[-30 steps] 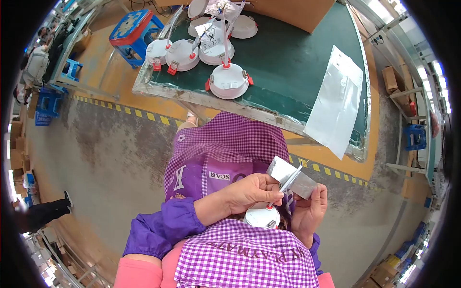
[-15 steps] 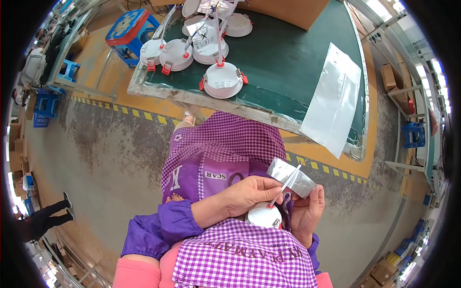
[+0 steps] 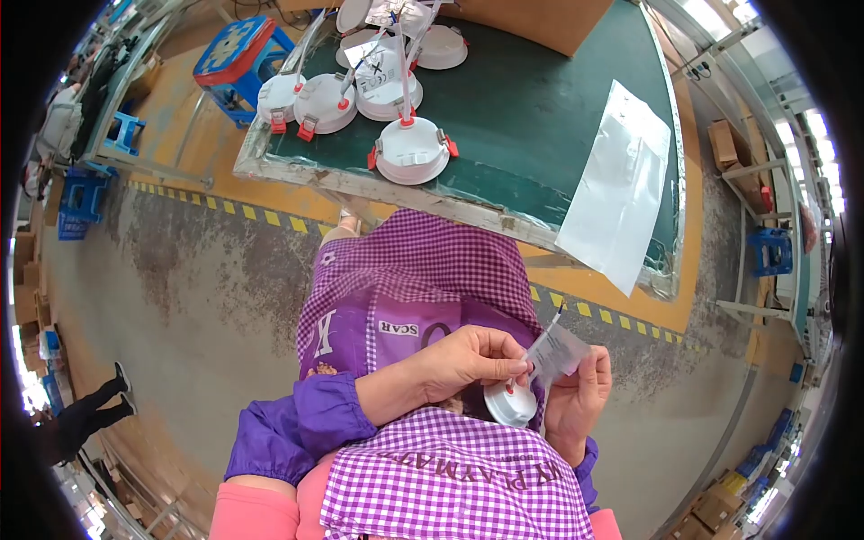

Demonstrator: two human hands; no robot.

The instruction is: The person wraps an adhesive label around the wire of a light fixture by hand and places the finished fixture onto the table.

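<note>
A small white round downlight (image 3: 510,404) hangs near my apron, its white cable (image 3: 531,357) rising to a dark-tipped end. My left hand (image 3: 472,362) comes in from the left, thumb and forefinger pinched on the cable beside a label. That silvery-white label (image 3: 561,351), with fine print, stands around or against the cable; I cannot tell if it is stuck. At its right edge my right hand (image 3: 577,396) pinches it between thumb and finger. Part of the downlight is hidden behind the left fingers.
On the green-topped table (image 3: 513,99) ahead stand several downlights (image 3: 412,151) with red-tipped clips and upright cables. A white sheet (image 3: 621,189) lies at its right, a cardboard box (image 3: 540,22) at the back. A blue stool (image 3: 236,63) stands left; a person's legs (image 3: 94,407) show farther off.
The label has turned from a shiny flat face to a folded-looking, printed one. The downlight has tilted and shifted slightly right, and the cable's dark tip now shows. Both hands stay nearly in place.
</note>
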